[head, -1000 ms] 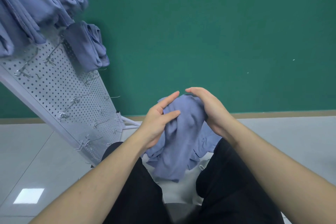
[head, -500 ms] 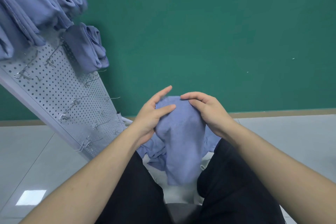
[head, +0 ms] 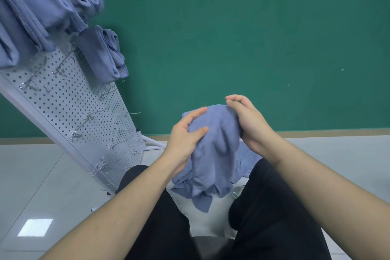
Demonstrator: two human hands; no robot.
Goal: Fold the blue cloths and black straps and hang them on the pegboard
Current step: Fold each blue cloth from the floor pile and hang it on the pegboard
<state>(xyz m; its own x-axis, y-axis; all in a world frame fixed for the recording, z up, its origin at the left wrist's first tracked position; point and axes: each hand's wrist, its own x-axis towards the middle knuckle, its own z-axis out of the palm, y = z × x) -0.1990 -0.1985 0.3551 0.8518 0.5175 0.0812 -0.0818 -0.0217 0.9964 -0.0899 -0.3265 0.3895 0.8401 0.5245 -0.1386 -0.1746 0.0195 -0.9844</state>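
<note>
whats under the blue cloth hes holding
Under the blue cloth, between the black-trousered legs, a pale surface shows, with more blue fabric bunched at right. What lies directly beneath the hanging folds is covered.

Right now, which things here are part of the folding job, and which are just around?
Part of the job: blue cloth gripped by left hand and right hand; pegboard; hanging folded cloths; empty hooks.

Just around: green wall; tiled floor.

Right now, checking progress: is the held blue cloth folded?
Not folded: the blue cloth hangs bunched and rumpled between left hand and right hand.
</note>
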